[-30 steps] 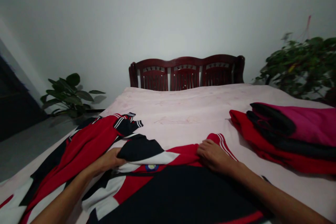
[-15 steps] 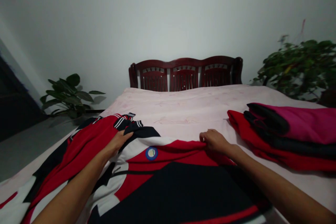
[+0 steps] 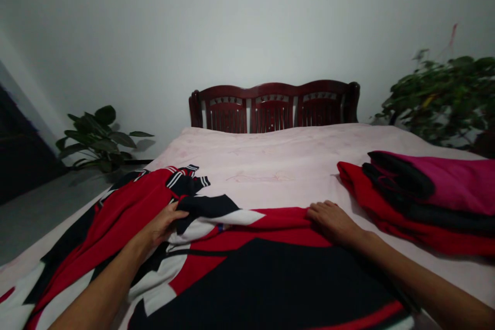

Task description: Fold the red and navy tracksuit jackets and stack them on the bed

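Observation:
A red, black and white jacket [image 3: 247, 268] lies spread on the pink bed sheet [image 3: 278, 165] in front of me. My left hand [image 3: 162, 224] pinches the fabric at the jacket's upper left, by a black and white flap. My right hand [image 3: 332, 221] lies on the jacket's red upper right edge with its fingers curled over the fabric. A second red and black garment [image 3: 112, 221] with striped cuffs lies just left of my left hand.
Folded red, black and magenta clothes [image 3: 425, 201] are stacked at the right of the bed. A dark wooden headboard [image 3: 274, 108] stands at the far end. Potted plants stand at the left [image 3: 98, 139] and right [image 3: 444, 98].
Both hands first pushed the jacket's top edge away from me, then drew it back; the round badge is now folded nearly out of sight, and my right hand has shifted right.

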